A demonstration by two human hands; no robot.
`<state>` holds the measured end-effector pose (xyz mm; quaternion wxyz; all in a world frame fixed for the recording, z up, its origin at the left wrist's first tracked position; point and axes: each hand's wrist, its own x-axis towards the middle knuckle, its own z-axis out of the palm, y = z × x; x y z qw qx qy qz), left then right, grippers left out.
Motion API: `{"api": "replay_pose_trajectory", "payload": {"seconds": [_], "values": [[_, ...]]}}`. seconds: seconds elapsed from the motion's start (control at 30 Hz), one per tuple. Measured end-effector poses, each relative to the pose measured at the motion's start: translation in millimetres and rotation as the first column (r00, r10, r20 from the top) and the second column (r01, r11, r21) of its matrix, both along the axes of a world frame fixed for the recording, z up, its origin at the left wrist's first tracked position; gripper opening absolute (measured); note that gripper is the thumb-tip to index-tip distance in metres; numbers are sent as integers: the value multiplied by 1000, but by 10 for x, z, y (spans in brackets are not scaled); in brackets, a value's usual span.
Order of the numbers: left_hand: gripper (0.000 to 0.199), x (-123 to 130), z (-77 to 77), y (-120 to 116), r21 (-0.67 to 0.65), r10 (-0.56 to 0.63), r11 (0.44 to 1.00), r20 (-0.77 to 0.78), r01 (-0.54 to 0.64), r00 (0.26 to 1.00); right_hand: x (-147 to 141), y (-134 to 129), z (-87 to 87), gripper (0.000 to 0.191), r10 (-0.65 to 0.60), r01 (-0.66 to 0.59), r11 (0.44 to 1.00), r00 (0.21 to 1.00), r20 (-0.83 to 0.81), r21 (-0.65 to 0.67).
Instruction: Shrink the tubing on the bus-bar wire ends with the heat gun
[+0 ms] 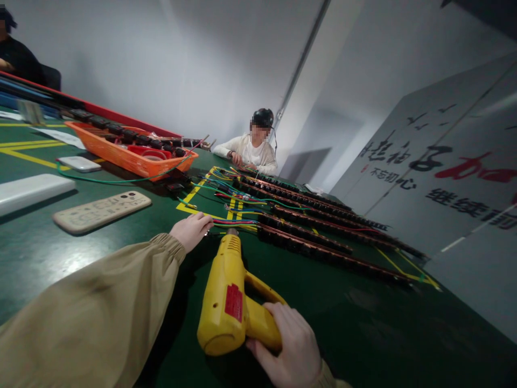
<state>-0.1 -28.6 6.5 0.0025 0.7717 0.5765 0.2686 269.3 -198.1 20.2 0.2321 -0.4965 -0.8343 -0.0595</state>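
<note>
My right hand [293, 345] is wrapped round the handle of a yellow heat gun [224, 302], whose nozzle points away from me toward a bundle of coloured wires [236, 221]. At the left end of those wires my left hand [192, 230] is closed on them, its fingertips pressed together. The wires run right into a long dark strip assembly [307, 245] with copper-coloured edges. The nozzle tip sits just below the wires; whether it touches them I cannot tell.
Several similar long strips [323, 215] lie beyond on the green table [363, 334]. An orange basket [133, 161] holds dark parts. A patterned phone case [103, 211] and white devices [32, 193] lie left. A person [258, 148] sits across the table, another at far left.
</note>
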Motion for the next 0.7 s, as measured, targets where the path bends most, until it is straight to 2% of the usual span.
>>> {"api": "replay_pose_trajectory", "payload": {"seconds": [0.17,0.23,0.4,0.6,0.7], "values": [[31,-13,-13,-6,25,-23,999,29,23,999,-42,-10,44,41,167,-167,986,984,-56,17],[32,-20,-7,-20,27,-40,999,24,39,999,-54,-8,52,40,199,-199,980,979,-47,22],[28,-49,43,-65,24,-103,994,1,103,995,-62,-7,50,39,185,-185,983,982,-34,21],[29,-73,86,-55,60,-221,974,77,217,972,-61,-22,39,38,189,-189,982,980,-65,7],[32,-88,77,-28,70,-230,972,122,223,966,-73,-31,48,38,164,-165,986,982,-96,-6]]}}
